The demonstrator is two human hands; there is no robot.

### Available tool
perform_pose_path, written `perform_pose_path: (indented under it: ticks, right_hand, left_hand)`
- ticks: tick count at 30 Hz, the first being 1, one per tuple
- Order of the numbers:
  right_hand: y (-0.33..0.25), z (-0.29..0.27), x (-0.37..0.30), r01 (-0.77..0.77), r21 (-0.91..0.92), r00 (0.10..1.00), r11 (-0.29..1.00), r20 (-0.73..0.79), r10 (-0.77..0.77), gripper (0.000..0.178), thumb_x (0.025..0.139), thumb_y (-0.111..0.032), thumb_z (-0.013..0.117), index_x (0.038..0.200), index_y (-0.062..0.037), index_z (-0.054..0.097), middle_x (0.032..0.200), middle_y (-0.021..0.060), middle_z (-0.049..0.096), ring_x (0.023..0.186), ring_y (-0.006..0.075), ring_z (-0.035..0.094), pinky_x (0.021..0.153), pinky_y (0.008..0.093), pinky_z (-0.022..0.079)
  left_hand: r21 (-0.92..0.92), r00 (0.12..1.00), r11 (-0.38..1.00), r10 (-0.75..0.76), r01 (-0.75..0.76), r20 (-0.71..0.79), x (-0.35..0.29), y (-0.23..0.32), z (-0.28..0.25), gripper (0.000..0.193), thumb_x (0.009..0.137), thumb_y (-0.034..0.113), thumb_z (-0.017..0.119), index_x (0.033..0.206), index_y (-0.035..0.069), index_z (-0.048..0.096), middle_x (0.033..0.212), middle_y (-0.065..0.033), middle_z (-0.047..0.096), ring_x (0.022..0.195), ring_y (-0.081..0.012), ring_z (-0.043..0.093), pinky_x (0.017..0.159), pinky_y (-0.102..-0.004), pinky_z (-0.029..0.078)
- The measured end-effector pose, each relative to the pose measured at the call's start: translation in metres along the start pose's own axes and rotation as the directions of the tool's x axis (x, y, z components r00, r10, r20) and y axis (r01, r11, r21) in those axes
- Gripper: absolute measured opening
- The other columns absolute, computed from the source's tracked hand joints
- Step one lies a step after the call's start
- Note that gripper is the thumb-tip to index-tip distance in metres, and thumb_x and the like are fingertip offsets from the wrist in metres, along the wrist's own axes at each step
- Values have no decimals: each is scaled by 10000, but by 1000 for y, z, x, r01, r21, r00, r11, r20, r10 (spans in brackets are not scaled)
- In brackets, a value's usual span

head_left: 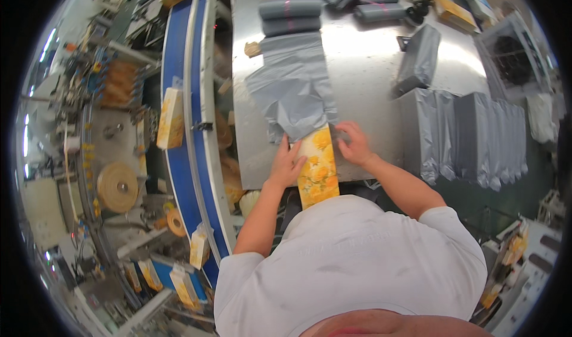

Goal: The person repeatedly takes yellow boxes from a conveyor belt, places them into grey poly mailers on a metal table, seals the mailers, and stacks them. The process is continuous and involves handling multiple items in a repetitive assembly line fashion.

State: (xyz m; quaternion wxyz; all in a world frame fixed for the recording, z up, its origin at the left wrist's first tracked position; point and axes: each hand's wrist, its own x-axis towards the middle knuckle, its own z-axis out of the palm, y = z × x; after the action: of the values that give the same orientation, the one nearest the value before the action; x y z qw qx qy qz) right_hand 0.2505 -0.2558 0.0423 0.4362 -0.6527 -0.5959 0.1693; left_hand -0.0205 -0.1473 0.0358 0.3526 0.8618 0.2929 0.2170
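In front of me on the metal table lies a long white box with yellow flowers (320, 167), its near end close to my body. A grey plastic bag (295, 93) covers its far end, and the bag's rumpled mouth lies across the box. My left hand (287, 165) is at the box's left side, fingers spread, fingertips at the bag's lip and thumb over the box. On the right side my right hand (356, 143) has curled fingers at the bag's edge, seeming to pinch it; the fingertips are partly unclear.
Rolls of grey bags (291, 8) lie at the table's far side. Several grey-wrapped packs (473, 137) stand in a row on the right, with another wrapped pack (420, 57) behind them. A blue conveyor (179, 185) on the left carries floral boxes (171, 118).
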Motion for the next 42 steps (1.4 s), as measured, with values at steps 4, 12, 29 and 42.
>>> perform_pose_path:
  ticks: [4,12,29,42]
  right_hand:
    - [9,20,29,-189,-338,967,922,98,234,188,881,-126,670,1043,-51,729,1056,131,711,1123,385,622,971,481,512]
    - [0,36,-24,-141,-497,800,856,453,394,273,919,-314,636,870,-77,763,926,190,748,883,424,707,786,545,573]
    - [-123,52,-3,-214,-330,762,919,533,369,215,915,-250,686,1003,-81,785,1005,183,758,959,399,716,847,485,587]
    - [-98,135,19,-132,-218,942,967,276,191,120,911,-191,702,981,-98,676,960,119,686,944,362,688,807,499,553]
  left_hand:
    - [-154,963,981,-152,119,-224,12,-22,-1,310,940,179,717,1195,9,669,1355,-260,631,1257,-465,595,1046,-509,492]
    - [212,971,957,-220,197,89,35,-68,-2,187,915,169,639,883,-6,698,909,-261,693,913,-486,652,799,-539,535]
    - [53,944,969,-248,242,216,10,-67,-34,251,935,223,696,998,-17,736,816,-171,722,721,-278,659,701,-411,516]
    - [-213,992,968,-121,128,48,-24,-84,-6,151,959,112,673,986,-5,764,822,-170,734,724,-253,679,720,-383,529]
